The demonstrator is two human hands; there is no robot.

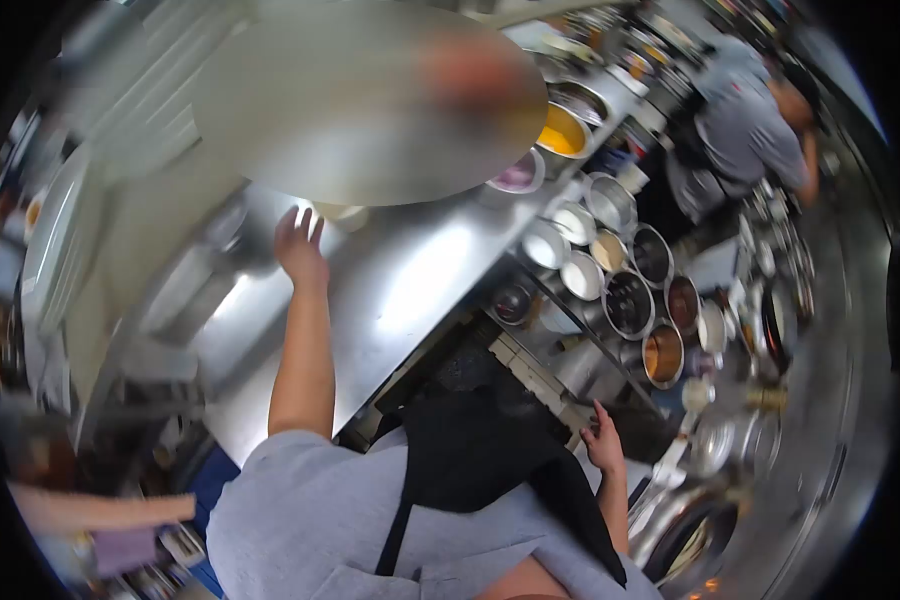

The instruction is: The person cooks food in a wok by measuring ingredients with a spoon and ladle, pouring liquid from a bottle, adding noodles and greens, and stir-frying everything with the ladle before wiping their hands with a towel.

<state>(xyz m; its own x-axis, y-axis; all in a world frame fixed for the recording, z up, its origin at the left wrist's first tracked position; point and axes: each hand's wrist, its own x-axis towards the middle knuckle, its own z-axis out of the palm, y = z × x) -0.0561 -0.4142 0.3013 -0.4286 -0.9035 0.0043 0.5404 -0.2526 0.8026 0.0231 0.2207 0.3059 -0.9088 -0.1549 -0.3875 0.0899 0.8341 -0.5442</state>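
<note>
My left hand (300, 245) reaches forward over the steel counter (410, 290), its fingers apart and nothing in them. Just beyond its fingertips is a small pale round thing (342, 215), partly covered by a blurred oval area. My right hand (602, 442) hangs at my right side, fingers spread and empty, below the rack of round containers. Nearest to it among these is a metal pot with orange-brown contents (663, 353).
Bowls with yellow (563, 132) and purple (518, 176) contents stand along the counter's far edge. A person in a grey shirt (750, 135) leans over at the upper right. A large pan (692, 535) sits at lower right. Another person's forearm (120, 508) shows at lower left.
</note>
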